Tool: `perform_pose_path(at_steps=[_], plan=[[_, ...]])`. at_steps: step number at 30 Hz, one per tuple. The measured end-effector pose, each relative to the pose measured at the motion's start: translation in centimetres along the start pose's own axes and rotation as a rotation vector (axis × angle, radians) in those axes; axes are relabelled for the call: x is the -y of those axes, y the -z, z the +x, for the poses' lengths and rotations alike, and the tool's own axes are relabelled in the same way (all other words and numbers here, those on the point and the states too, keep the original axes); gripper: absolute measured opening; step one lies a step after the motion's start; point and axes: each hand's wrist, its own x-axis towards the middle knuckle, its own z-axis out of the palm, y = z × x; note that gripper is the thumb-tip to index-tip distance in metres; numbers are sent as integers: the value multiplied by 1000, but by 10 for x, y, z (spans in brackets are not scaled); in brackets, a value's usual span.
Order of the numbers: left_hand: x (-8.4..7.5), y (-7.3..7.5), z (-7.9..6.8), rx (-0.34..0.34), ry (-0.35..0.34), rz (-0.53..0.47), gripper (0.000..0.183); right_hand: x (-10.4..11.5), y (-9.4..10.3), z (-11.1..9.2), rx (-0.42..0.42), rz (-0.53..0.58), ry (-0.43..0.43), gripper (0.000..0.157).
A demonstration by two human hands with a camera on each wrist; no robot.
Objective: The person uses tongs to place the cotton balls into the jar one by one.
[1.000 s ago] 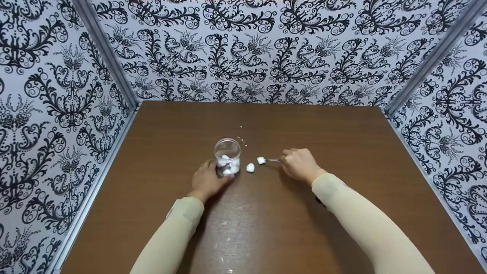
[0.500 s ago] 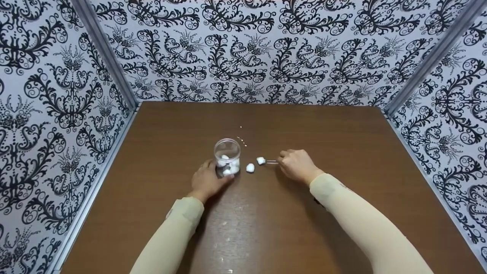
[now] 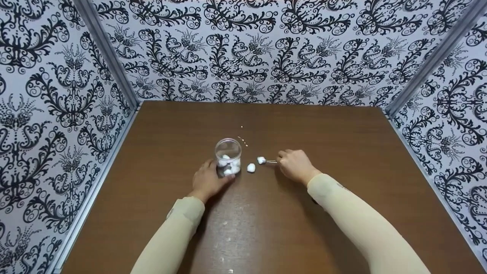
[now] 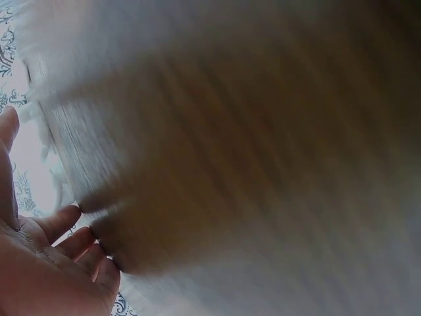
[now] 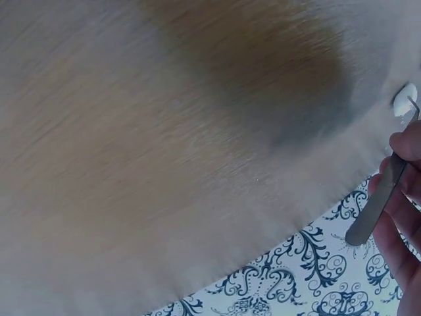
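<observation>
In the head view my left hand (image 3: 207,179) holds a clear jar (image 3: 228,157) low on its side, thumb in front. Several cotton balls (image 3: 235,164) lie inside the jar. My right hand (image 3: 296,163) pinches metal tweezers (image 5: 378,209), whose tips reach a loose cotton ball (image 3: 261,160) on the table. Whether the tips grip that ball or only touch it, I cannot tell. Another cotton ball (image 3: 251,168) lies between it and the jar. The left wrist view catches the left fingers (image 4: 75,243) against the table, with the jar mostly out of sight behind them.
A brown wooden table (image 3: 323,125) lies under everything, with patterned wall panels (image 3: 251,49) behind it and on both sides. Small light specks (image 3: 242,140) dot the surface just beyond the jar.
My right hand has shifted slightly left with the tweezers. The tweezers' prongs, apart half a second ago, look closer together at the cotton ball. The left hand and jar stay put.
</observation>
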Motion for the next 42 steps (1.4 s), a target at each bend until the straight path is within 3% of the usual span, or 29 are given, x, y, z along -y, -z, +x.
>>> perform_pose_path(at_steps=[6, 19, 27, 42], plan=[[2, -4, 3, 2, 9, 6, 96, -3, 1, -2, -22, 25, -27, 2], [6, -7, 6, -6, -4, 3, 97, -15, 19, -17, -51, 93, -71, 12], [7, -7, 4, -12, -25, -18, 95, -16, 31, -23, -81, 125, -81, 7], [8, -8, 5, -17, -26, -4, 95, -10, 52, -12, -134, 204, -75, 6]])
